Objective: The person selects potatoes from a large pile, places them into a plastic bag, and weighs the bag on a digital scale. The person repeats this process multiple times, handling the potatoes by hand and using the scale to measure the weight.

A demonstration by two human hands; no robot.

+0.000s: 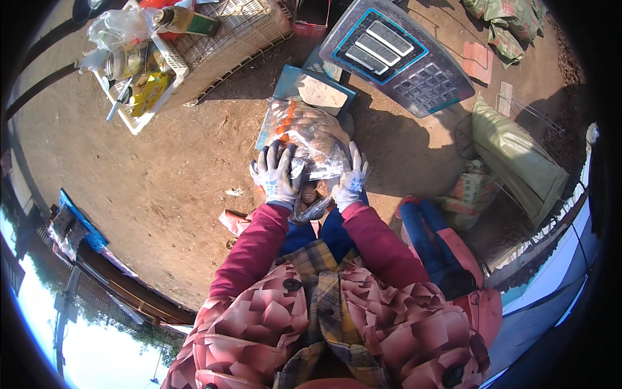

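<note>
A clear plastic bag (316, 129) with an orange stripe lies before me, filled with brown lumpy pieces. My left hand (277, 171), in a white glove with dark coating, grips the near left side of the bag, fingers over the plastic. On the near right side my right hand (352, 176), gloved alike, holds the plastic too. Between my wrists the bag's mouth gapes, and a brown ringed piece (309, 193), perhaps a tuber, shows there. The bag rests on or against the blue platform (284, 83) of a scale; its underside is hidden.
The scale's display and keypad panel (396, 56) stands tilted at the back right. A white plastic crate (228, 41) with a bottle (187, 22) and jars is at the back left. Woven sacks (515, 160) stand at right, beside another person's legs (430, 233).
</note>
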